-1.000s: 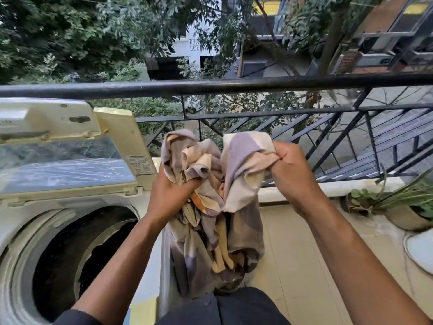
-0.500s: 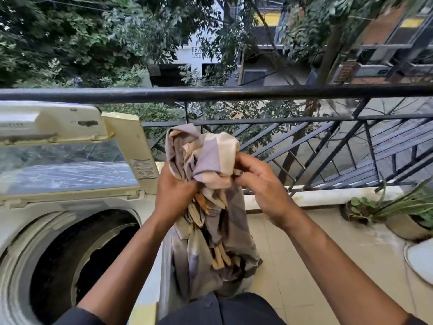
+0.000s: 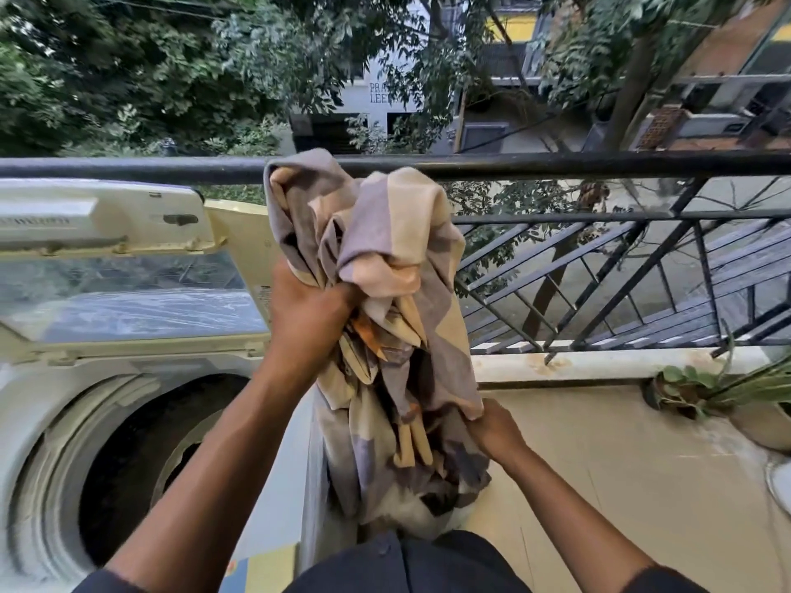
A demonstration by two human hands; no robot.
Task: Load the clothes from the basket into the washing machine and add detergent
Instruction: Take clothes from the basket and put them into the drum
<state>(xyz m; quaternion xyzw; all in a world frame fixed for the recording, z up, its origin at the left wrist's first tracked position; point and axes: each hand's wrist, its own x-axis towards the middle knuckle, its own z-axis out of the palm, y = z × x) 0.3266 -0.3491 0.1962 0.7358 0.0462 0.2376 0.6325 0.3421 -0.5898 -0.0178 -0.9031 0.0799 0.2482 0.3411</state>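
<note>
A large checked cloth [image 3: 385, 250] in beige, grey and orange hangs bunched in front of me. My left hand [image 3: 306, 310] grips it high up, near its middle. My right hand [image 3: 492, 425] holds a lower fold at the cloth's right edge. The cloth's bottom trails down into a pale container [image 3: 411, 511] below, mostly hidden by my body. The top-loading washing machine [image 3: 51, 404] stands at the left with its lid [image 3: 128, 301] raised and its dark drum [image 3: 141, 464] open. No detergent is in sight.
A black metal balcony railing [image 3: 599, 164] runs across behind the cloth. Potted plants [image 3: 736, 391] sit on the tiled floor [image 3: 620, 464] at the right, next to a low ledge [image 3: 599, 361]. A yellow and blue item [image 3: 261, 571] lies on the machine's near corner.
My left hand has lifted the bunched cloth higher, up to rail level. My right hand let go of the top and dropped down to take hold of a lower fold.
</note>
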